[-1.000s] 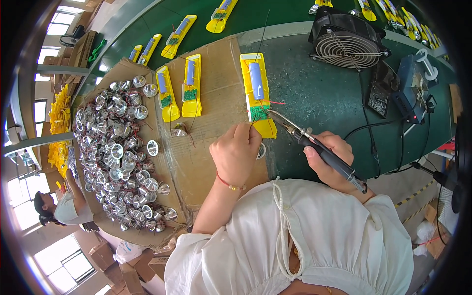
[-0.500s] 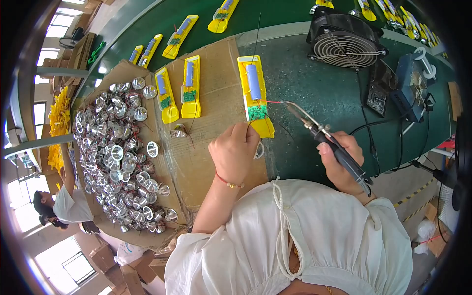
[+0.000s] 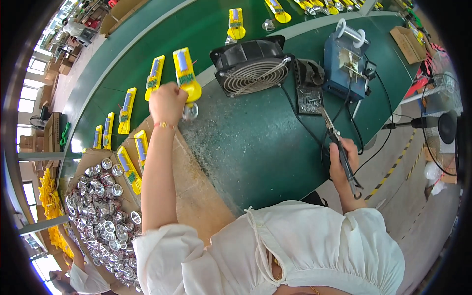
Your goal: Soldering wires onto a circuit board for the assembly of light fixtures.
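My left hand [image 3: 167, 104] reaches across to the far green surface, its fingers closed at the lower edge of a yellow plastic housing [image 3: 194, 90] that carries a lilac battery and a green circuit board. A shiny reflector cup [image 3: 190, 111] sits just beside the hand, below that housing. The fingertips are partly hidden. My right hand [image 3: 344, 160] holds a soldering iron [image 3: 341, 151], its tip pointing up beside a small dark tray [image 3: 309, 102] of metal bits. Two more yellow housings [image 3: 129, 169] lie on the cardboard, left of my left forearm.
Many loose reflector cups [image 3: 105, 221] are heaped on the cardboard [image 3: 199, 189] at left. A black fan [image 3: 253, 71] with a wire grille stands on the bench, near a blue solder stand [image 3: 344, 64] with a white spool. Cables trail by my right hand. Several housings line the far surface.
The housing with its reflector cup has moved from the bench mat to the far green surface with my left hand. My right hand has drawn the soldering iron away. The view has turned rightward.
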Demonstrator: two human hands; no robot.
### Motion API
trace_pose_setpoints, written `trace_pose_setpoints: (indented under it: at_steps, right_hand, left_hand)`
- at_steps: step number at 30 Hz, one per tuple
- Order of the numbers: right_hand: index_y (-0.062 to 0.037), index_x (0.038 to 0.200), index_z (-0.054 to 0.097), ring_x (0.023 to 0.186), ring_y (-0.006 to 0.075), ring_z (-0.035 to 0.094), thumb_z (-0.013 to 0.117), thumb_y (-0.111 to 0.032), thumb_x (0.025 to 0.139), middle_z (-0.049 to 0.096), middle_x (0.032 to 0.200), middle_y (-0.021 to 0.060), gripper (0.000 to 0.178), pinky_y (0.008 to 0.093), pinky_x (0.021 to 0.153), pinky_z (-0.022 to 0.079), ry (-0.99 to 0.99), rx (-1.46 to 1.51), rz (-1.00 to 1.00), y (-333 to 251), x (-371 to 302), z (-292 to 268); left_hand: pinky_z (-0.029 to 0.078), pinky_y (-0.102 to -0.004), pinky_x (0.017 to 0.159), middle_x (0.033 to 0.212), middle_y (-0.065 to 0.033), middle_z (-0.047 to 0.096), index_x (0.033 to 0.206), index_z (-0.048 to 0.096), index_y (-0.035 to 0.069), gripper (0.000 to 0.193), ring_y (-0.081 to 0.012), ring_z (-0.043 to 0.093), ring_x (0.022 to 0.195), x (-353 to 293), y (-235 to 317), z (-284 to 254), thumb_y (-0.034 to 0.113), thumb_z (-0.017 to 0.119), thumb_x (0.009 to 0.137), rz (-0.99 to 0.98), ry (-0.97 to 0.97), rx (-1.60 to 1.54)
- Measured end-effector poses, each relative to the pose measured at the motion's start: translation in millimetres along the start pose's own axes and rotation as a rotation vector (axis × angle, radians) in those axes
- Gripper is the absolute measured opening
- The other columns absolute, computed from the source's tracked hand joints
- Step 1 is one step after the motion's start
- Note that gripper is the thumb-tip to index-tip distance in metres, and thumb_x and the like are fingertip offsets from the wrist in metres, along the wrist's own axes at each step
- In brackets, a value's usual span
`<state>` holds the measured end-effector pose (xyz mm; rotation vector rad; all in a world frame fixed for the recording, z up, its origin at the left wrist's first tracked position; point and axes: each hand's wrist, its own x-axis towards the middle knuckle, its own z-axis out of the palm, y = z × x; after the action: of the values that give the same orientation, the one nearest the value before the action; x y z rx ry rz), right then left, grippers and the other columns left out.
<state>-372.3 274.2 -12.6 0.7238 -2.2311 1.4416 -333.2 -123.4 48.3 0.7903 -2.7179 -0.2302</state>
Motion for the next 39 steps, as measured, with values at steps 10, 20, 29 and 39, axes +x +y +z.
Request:
trace_pose_setpoints:
  at_steps: [10,20,29,39]
  right_hand:
    - [-0.0023,0.091,0.049,0.063,0.0185,0.055,0.065,-0.004,0.075,0.058,0.077,0.0127,0.023,0.028,0.059,0.044,-0.253,0.188,0.103,-21.6,-8.1,25.5]
    - [0.0,0.088,0.05,0.061,0.0106,0.055,0.061,-0.009,0.081,0.059,0.071,0.0069,0.016,0.0242,0.057,0.044,-0.527,0.496,0.475,-46.6,-7.0,76.4]
    - [0.0017,0.089,0.049,0.06,0.0118,0.055,0.06,-0.009,0.081,0.058,0.071,0.0096,0.017,0.023,0.056,0.045,-0.555,0.559,0.337,-77.2,-17.5,98.1]
    - [0.0031,0.091,0.049,0.061,0.0117,0.056,0.058,-0.008,0.083,0.058,0.074,0.01,0.016,0.0227,0.057,0.046,-0.717,0.586,0.183,-105.0,-41.3,98.1]
  left_hand:
    - [0.049,-0.0385,0.074,0.09,-0.0133,0.064,0.086,0.068,0.011,0.028,-0.0304,0.061,0.084,113.3,-3.7,63.7,0.036,0.057,0.079,-0.284,-0.142,0.008]
    - [0.045,-0.0401,0.085,0.116,-0.0169,0.046,0.126,0.045,0.021,0.051,-0.0345,0.055,0.098,62.8,-103.9,34.4,0.025,0.057,0.076,-0.095,-0.2,0.025]
    - [0.049,-0.0391,0.07,0.107,-0.0166,0.046,0.113,0.052,0.01,0.043,-0.0327,0.056,0.085,-163.7,-24.1,-26.8,0.015,0.062,0.071,-0.225,0.042,-0.186]
    - [0.045,-0.036,0.069,0.088,-0.0072,0.052,0.096,0.062,0.011,0.028,-0.0257,0.051,0.08,-276.5,-88.9,-71.1,0.007,0.064,0.069,-0.284,0.333,0.002]
